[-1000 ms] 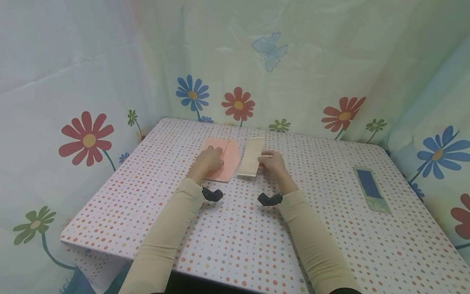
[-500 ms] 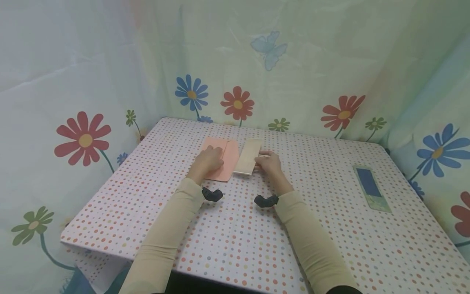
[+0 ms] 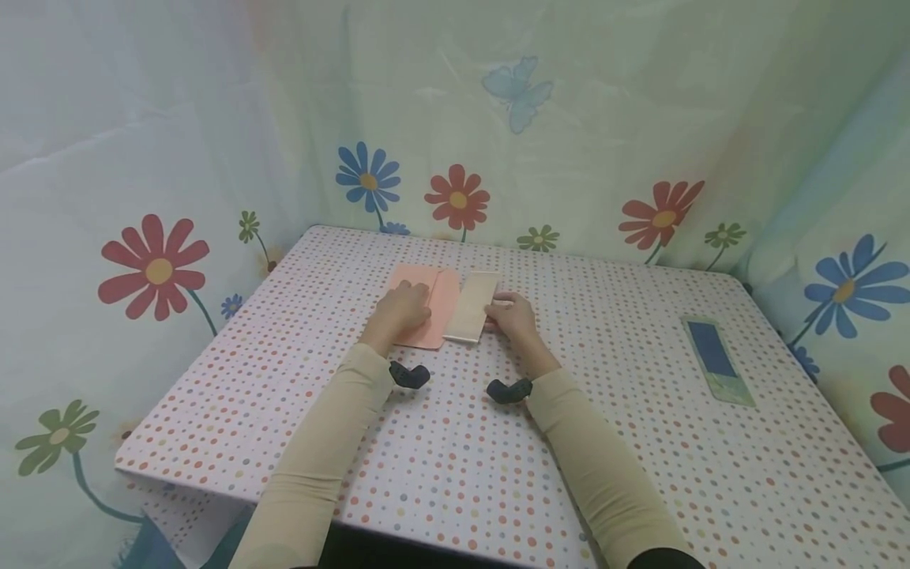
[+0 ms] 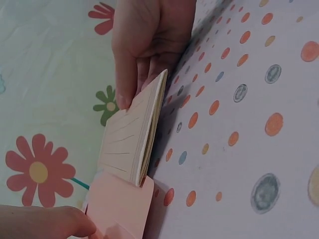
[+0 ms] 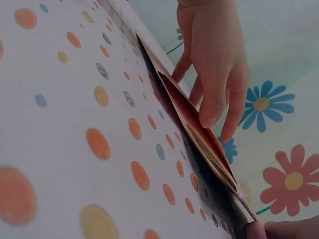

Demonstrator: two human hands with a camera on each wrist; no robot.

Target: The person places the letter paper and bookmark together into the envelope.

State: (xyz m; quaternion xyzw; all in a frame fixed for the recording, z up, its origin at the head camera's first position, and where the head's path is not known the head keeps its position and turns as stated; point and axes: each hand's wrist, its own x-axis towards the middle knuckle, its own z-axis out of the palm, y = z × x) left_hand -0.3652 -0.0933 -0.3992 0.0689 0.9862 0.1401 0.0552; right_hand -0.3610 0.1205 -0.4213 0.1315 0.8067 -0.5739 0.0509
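A pink envelope [image 3: 421, 338] lies on the table, its flap side facing right. My left hand [image 3: 405, 307] rests on it; from the right wrist view, thumb and fingers of that left hand [image 5: 217, 74] touch its upper layer, and the envelope's mouth gapes. A cream folded card [image 3: 471, 307] with printed lines is pinched at its right edge by my right hand [image 3: 513, 318], thumb on top. The left wrist view has the card [image 4: 130, 137] tilted, its lower end overlapping the pink flap [image 4: 122, 201]. How far it reaches inside the envelope is hard to tell.
A green-edged packet with a dark blue panel [image 3: 714, 356] lies at the right of the table. White cloth with coloured dots [image 3: 284, 442] covers the tabletop. A flowered curtain [image 3: 590, 142] hangs behind and at both sides.
The right hand has moved left with the card, whose left edge now overlaps the envelope's right side. My left hand has stayed on the envelope.
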